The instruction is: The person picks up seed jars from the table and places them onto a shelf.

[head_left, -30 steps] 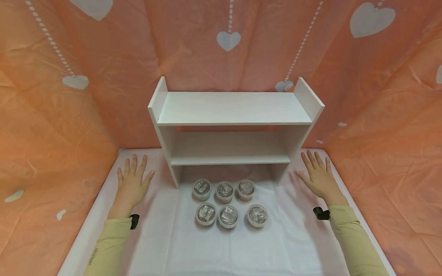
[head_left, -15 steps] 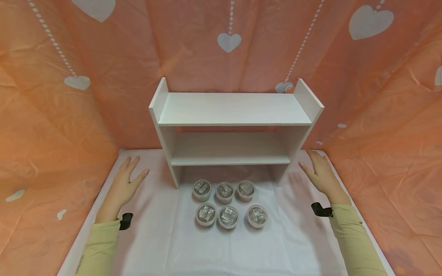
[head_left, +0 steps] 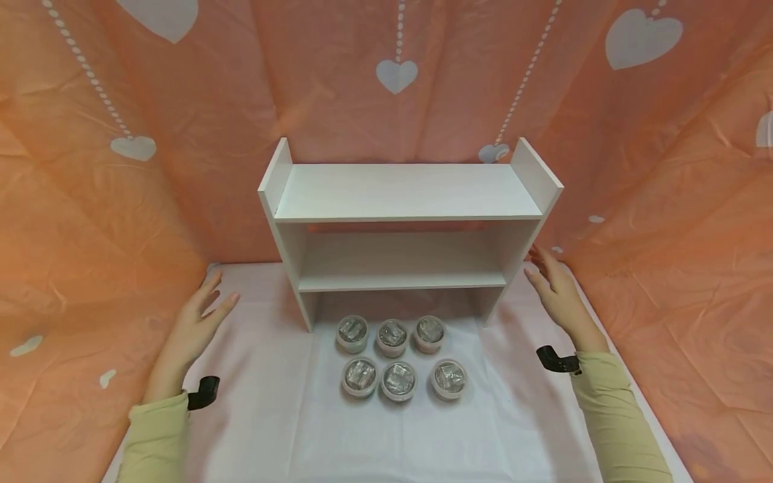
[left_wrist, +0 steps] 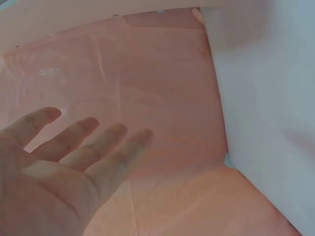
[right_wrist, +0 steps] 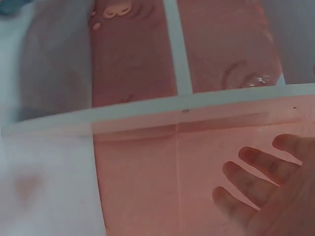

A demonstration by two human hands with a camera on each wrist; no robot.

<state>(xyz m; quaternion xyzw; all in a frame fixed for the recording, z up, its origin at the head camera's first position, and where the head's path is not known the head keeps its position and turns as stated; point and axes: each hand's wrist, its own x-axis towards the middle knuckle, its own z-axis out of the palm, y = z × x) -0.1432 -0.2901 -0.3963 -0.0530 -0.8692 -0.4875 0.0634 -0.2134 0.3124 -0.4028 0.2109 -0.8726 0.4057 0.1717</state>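
Left of the white shelf unit [head_left: 401, 260], my left hand [head_left: 192, 330] is raised over the table with nothing in it. Its fingers [left_wrist: 106, 152] are spread and fairly straight in the left wrist view. On the other side, my right hand [head_left: 561, 298] hovers by the shelf's right panel, also holding nothing. The right wrist view shows its fingers [right_wrist: 251, 182] apart and loosely extended. Between the hands, several small round tubs with clear lids sit in two rows, among them a front right tub [head_left: 449, 380] and a back left tub [head_left: 352, 334].
A white cloth [head_left: 386, 443] covers the table. Orange sheeting with white hearts [head_left: 350, 100] rises behind and on both sides. The shelf has a top board [head_left: 407, 191] and a middle board [head_left: 401, 261], with an opening beneath. Each wrist wears a black camera [head_left: 204, 392].
Both hands have lifted from lying flat and turned thumb-up. My left hand moved left and towards me; the right moved slightly inward. The tubs and the shelf stayed put.
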